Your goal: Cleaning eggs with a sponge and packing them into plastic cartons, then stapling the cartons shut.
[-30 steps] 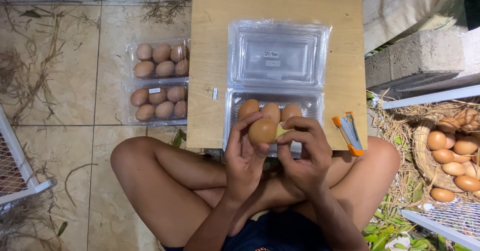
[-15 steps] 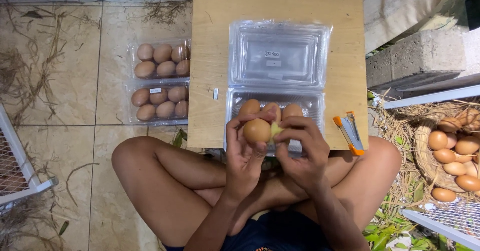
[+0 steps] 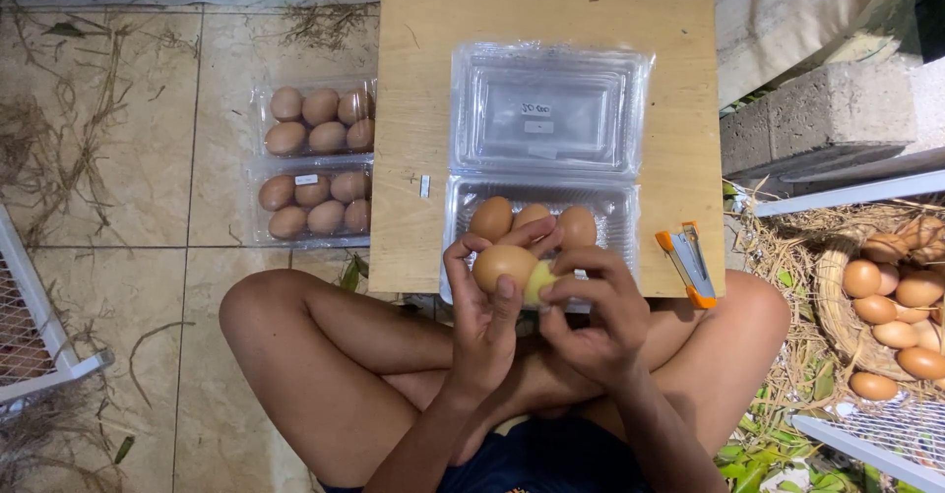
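Observation:
My left hand (image 3: 482, 306) grips a brown egg (image 3: 502, 264) just above the near edge of an open clear plastic egg tray (image 3: 610, 208). My right hand (image 3: 596, 311) presses a small yellowish piece (image 3: 538, 279) against the egg's right side. Three brown eggs (image 3: 490, 217) lie in the tray's lower half, behind my fingers. The tray's hinged lid (image 3: 546, 109) lies open flat on a wooden board (image 3: 423, 80). I sit cross-legged with the board against my knees.
Two shut clear packs of brown eggs (image 3: 315, 163) lie on the tiled floor to the left. An orange and grey stapler (image 3: 686, 262) rests on the board's right corner. A straw-lined basket of eggs (image 3: 891, 301) stands at right, a white wire cage (image 3: 30, 326) at left, concrete blocks (image 3: 827, 124) behind.
Both hands have stayed over the tray's near edge, turning the egg slightly; the yellowish piece now sits at the egg's lower right.

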